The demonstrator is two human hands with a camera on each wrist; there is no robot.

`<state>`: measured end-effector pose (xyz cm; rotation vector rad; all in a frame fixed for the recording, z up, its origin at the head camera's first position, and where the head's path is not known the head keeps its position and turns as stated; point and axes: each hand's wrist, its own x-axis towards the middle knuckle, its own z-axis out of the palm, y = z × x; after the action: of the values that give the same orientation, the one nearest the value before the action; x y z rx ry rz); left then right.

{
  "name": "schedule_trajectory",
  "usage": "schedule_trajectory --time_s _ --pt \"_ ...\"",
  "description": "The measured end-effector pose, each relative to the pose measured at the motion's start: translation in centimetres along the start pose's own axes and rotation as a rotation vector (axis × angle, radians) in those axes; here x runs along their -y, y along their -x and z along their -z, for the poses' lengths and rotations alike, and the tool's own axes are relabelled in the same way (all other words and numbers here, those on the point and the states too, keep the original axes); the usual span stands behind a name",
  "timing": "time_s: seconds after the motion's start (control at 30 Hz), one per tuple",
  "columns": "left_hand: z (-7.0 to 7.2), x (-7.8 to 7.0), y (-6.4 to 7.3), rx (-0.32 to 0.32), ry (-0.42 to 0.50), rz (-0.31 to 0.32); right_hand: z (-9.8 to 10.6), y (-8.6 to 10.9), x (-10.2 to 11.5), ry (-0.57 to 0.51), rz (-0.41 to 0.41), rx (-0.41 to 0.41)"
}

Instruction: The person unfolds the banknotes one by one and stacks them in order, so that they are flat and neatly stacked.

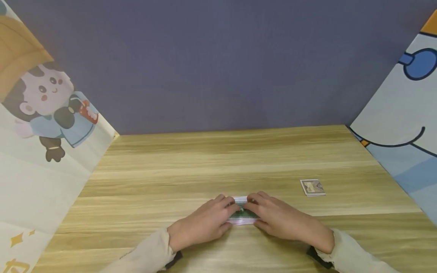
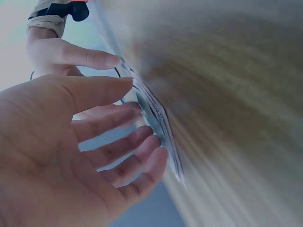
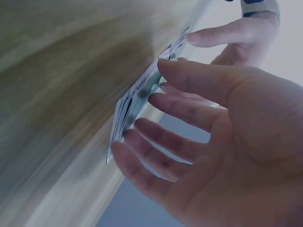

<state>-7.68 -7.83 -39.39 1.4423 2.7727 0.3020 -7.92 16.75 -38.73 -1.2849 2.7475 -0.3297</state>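
Note:
Between the two hands lies a thin stack of green-and-white printed paper point(image 1: 243, 220), its layered edges showing in the left wrist view and right wrist view. My left hand point(image 1: 212, 218) holds its left end, thumb at the near edge and fingers over the top and far side. On the right end my right hand point(image 1: 280, 217) holds it in the same way. Both index fingertips come close together over the green middle, where a small shiny spot shows. The print under the fingers is hidden, so I cannot tell exactly what the papers are.
A small square of folded-looking paper with grey-brown print point(image 1: 313, 187) lies on the wooden table point(image 1: 191, 159), right of and beyond the hands. A dark blue-grey panel point(image 1: 218, 68) stands along the far edge. Cartoon-printed panels point(image 1: 75, 151) flank both sides.

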Motion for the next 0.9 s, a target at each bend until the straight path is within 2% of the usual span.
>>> schedule_trajectory --time_s 0.2,0.33,0.43,0.63,0.77,0.9 --pt "-0.3 0.2 0.6 -0.050 0.040 -0.042 0.0 0.2 -0.4 -0.015 -0.001 -0.008" --pt "-0.1 0.1 1.0 -0.027 0.041 -0.041 -0.1 0.4 -0.5 0.014 -0.008 0.004" --pt "0.0 -0.1 1.2 0.015 0.026 -0.033 -0.2 0.7 -0.5 0.038 -0.023 0.017" --pt "0.0 -0.6 1.7 0.096 -0.009 -0.014 -0.4 1.3 -0.5 0.010 -0.058 0.031" --pt "-0.1 -0.7 1.8 0.093 -0.003 -0.001 -0.5 1.4 -0.6 0.003 -0.063 0.029" --pt "-0.4 -0.8 1.5 0.053 -0.017 -0.014 -0.6 1.9 -1.0 -0.010 -0.063 -0.030"
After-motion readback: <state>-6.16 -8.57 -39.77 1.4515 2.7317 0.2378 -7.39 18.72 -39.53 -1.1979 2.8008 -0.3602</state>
